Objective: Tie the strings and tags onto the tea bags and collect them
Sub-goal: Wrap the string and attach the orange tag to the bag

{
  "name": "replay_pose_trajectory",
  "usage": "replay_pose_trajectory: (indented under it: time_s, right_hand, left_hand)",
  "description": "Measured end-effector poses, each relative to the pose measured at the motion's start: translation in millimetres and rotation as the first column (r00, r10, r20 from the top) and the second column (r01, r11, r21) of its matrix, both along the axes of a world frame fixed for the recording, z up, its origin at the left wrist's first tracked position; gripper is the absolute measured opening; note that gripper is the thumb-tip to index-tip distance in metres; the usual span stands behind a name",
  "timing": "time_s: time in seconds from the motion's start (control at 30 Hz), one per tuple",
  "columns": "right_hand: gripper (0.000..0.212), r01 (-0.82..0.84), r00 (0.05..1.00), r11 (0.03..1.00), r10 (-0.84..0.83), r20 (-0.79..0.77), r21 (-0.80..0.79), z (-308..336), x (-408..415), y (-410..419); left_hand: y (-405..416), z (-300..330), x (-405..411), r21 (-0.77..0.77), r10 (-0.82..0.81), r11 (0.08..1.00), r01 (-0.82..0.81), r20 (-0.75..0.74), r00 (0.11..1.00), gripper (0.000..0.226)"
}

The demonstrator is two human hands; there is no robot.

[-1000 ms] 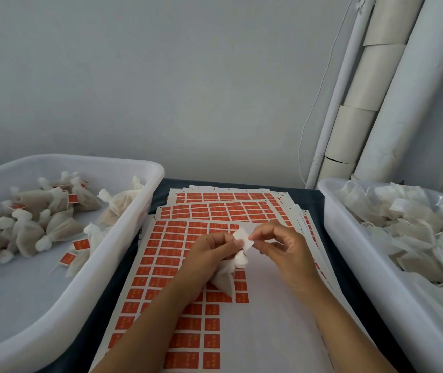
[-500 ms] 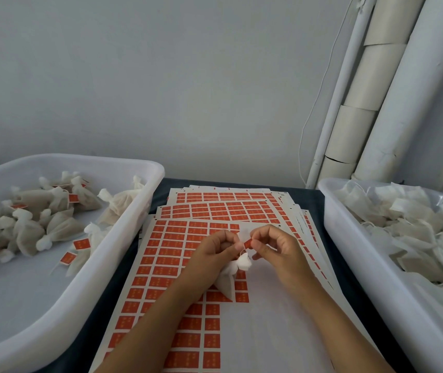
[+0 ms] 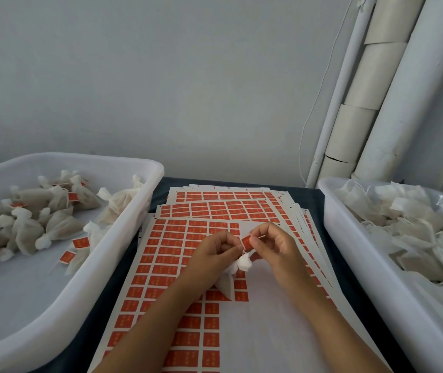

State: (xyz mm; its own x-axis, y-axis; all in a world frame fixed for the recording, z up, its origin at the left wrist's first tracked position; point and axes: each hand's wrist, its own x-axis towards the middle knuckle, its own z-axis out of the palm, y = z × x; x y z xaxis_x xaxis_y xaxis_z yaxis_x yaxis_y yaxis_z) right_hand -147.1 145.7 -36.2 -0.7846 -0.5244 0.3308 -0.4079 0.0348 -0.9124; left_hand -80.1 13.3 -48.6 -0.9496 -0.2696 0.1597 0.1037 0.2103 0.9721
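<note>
Two bare hands meet above the top sheet of a fanned stack of white sticker sheets printed with small orange-red rectangular labels; at least four sheets show at their far edges. The left hand curls its fingers round one white, gathered paper tea bag, whose tied neck puffs out just beside the fingertips while its body hangs toward the sheet. The right hand pinches one small orange-red tag between thumb and forefinger, right above the bag's neck, with a thin white string running between tag and bag. The pale marks on the labels are too small to read.

One white plastic tub on the left holds roughly a dozen finished bags, several with orange-red tags showing. A second white tub on the right holds a heap of untied white bags, too tangled to count. Both stand on a dark tabletop.
</note>
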Motion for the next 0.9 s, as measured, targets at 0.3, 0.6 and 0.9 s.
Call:
replay_pose_trajectory:
  time_s: [0.3, 0.6, 0.9]
  right_hand:
    - [0.003, 0.054, 0.999, 0.998, -0.054, 0.002, 0.008, -3.9, -2.4, -1.0]
    - [0.007, 0.091, 0.995, 0.996, -0.09, -0.04, 0.006, -6.3, -1.9, -4.8]
    - [0.024, 0.112, 0.952, 0.993, -0.1, -0.289, 0.026, -5.0, 1.6, -3.5]
  left_hand:
    - [0.0, 0.2, 0.0, -0.009, -0.01, 1.0, 0.01, -0.011, 1.0, 0.012]
    - [0.3, 0.1, 0.2, -0.001, -0.018, 1.0, 0.018, -0.017, 1.0, 0.01]
    - [2.3, 1.7, 2.3, 0.054, -0.053, 0.997, 0.057, -0.066, 0.996, 0.021]
